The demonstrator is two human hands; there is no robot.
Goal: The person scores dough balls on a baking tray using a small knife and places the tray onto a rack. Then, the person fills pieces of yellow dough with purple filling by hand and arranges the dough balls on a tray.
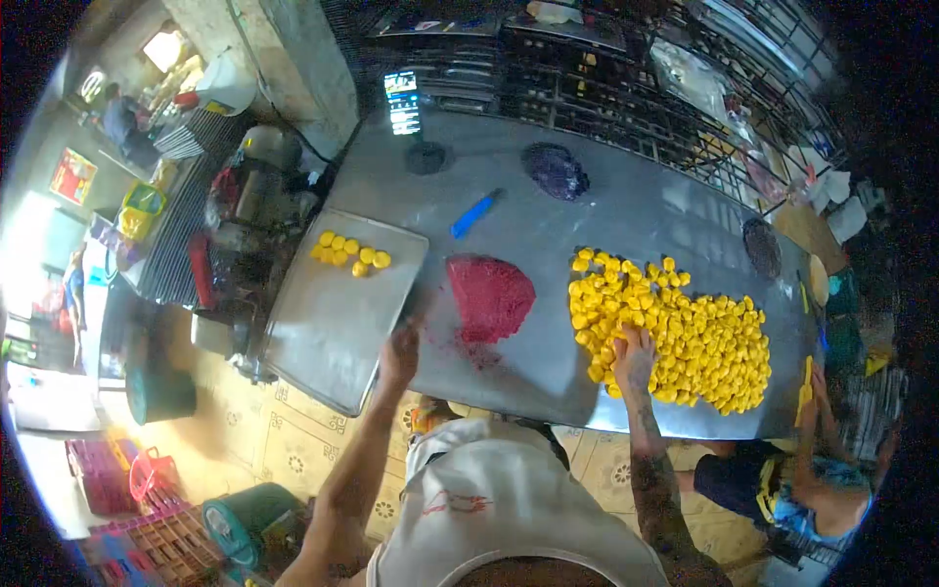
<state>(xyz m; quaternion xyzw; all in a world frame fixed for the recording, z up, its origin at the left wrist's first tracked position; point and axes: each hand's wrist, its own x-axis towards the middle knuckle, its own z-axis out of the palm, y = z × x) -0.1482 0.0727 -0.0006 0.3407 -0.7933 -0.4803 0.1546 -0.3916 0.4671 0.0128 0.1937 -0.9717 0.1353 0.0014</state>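
A large spread of small yellow rounded pieces [675, 338], like dough lumps, lies on the metal table [548, 377]. My right hand [634, 360] reaches into the left part of this spread, its fingers apart and touching the pieces. My left hand [399, 357] is at the right edge of a metal tray [337, 303]; its fingers are blurred, so I cannot tell whether they grip the rim. Several yellow pieces [339, 247] sit in short rows at the tray's far end. Between my hands lies a flat red crumbly mass [489, 296].
A blue-handled tool [475, 215], a dark purple mound [556, 171] and a lit phone [402, 103] are across the table. A machine [259, 205] stands left of the tray. Dark racks [558, 83] line the back. Another person [812, 489] is at the right, arms at the table edge.
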